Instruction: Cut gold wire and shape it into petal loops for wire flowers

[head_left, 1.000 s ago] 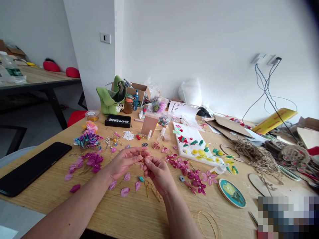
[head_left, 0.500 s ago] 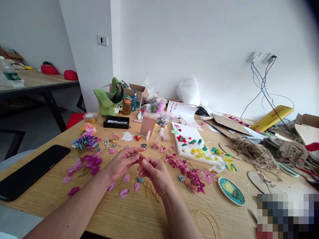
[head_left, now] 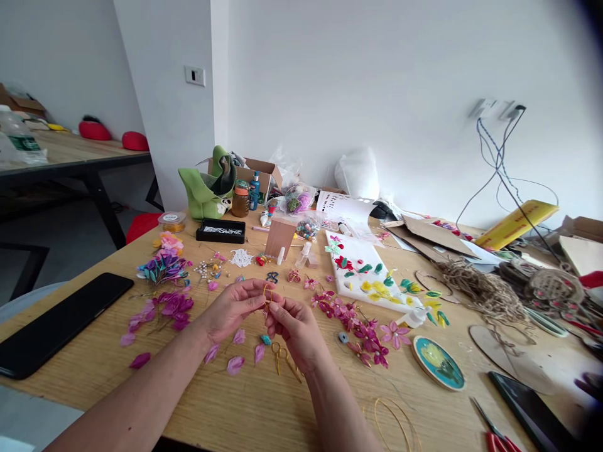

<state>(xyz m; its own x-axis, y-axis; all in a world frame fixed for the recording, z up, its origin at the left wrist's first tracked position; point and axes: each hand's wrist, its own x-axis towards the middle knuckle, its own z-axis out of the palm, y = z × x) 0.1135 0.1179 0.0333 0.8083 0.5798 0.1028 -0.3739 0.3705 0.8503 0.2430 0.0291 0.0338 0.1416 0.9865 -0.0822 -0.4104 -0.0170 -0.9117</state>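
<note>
Between my two hands is a thin gold wire [head_left: 267, 290] bent into a small loop. My left hand [head_left: 235, 307] pinches it from the left with thumb and forefinger. From the right, my right hand [head_left: 294, 326] grips it with thumb and fingers, close to the left fingertips. Below the hands lie pale purple petals [head_left: 235, 365] and gold wire pieces with looped ends [head_left: 277, 358]. To the right of my right hand is a cluster of magenta wire flowers [head_left: 367, 333]. A loose coil of gold wire [head_left: 393, 417] rests near the front edge.
A black phone-like slab [head_left: 61, 326] lies at the left, and pliers with red handles [head_left: 497, 433] at the front right. A white foam board [head_left: 342, 276] carries flowers and leaves. A round embroidery hoop [head_left: 438, 363] and tangled twine [head_left: 475, 289] are at the right.
My fingers have shifted slightly on the wire loop, the right hand's fingertips now nearer the left's. Both forearms stay nearly where they were.
</note>
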